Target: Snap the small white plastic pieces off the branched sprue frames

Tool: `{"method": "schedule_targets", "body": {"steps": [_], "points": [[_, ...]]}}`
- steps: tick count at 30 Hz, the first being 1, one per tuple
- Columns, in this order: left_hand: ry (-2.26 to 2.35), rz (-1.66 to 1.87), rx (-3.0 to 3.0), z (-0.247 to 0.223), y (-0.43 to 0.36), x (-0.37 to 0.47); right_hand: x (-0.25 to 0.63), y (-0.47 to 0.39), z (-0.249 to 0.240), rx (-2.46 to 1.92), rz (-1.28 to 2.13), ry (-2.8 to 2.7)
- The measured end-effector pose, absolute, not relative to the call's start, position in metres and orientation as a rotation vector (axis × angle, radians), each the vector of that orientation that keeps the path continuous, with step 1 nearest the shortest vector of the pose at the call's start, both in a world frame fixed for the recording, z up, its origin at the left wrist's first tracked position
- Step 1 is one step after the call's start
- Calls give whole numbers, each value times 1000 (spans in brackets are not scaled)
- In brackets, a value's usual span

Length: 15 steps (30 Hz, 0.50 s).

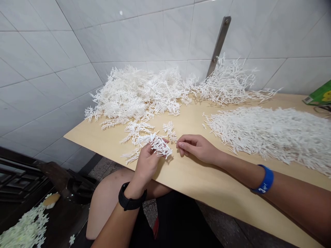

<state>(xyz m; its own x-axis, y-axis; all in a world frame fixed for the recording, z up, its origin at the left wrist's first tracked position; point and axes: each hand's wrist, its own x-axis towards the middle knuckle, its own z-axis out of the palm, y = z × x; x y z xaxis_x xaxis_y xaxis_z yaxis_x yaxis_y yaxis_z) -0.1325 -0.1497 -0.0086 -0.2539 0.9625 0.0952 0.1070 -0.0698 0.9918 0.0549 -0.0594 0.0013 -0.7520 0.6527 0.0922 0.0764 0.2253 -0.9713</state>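
Observation:
My left hand (148,160) is closed around a white branching plastic sprig (160,144) near the table's front edge. To its right, my right hand (196,147) hovers close by with curled fingers, thumb and fingertips together; whether anything small is between them is hidden. A small loose white sprig (169,131) lies just behind both hands. More sprigs (139,129) lie on the tabletop behind and left of my left hand.
Against the tiled wall stands a large heap of white sprigs (134,89), with another tangled bunch (227,84) beside a metal bracket (219,44). Loose white stems (274,132) spread over the right side. A green package (320,94) sits far right; pale flower pieces (26,227) lie lower left.

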Motion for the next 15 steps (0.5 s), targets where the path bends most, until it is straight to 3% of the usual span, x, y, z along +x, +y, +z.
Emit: {"method": "schedule_targets", "body": {"steps": [15], "points": [[1432,1440,1159,-11,-150,-132,55,-58,-1,-642,1651,-1947]]}}
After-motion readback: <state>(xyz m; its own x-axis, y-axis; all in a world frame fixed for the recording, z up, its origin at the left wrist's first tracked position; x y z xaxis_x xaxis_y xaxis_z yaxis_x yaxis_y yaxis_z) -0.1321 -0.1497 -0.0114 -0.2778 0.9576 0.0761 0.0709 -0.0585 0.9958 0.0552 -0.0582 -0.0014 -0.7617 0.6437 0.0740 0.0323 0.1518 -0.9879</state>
